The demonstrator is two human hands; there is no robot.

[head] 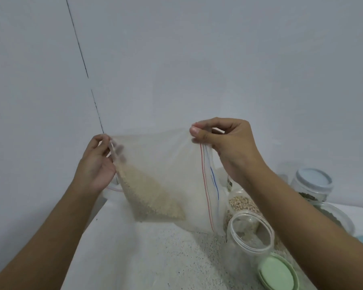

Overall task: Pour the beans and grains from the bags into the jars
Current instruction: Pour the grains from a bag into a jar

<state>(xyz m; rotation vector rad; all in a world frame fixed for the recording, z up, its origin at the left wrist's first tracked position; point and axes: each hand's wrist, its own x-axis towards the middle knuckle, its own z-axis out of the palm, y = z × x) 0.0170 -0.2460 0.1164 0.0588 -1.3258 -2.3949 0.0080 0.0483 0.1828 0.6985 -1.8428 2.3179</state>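
Below bag [166, 174] — speckled white counter [166, 258]; behind — plain grey wall [218, 59].

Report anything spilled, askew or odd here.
No spill shows. Only the bag is askew: the left hand and right hand pinch its upper corners, its zip edge runs down the right side, and the grain lies in the lower corner.

— Where's the zip bag [166, 174]?
— Mid-frame, as I see it: clear, held up and tilted, pale grains [153, 197] heaped in its lower corner.
— And the jars?
— Lower right: an open clear jar [249, 237], upright; a bean-filled jar [242, 203] just behind it.
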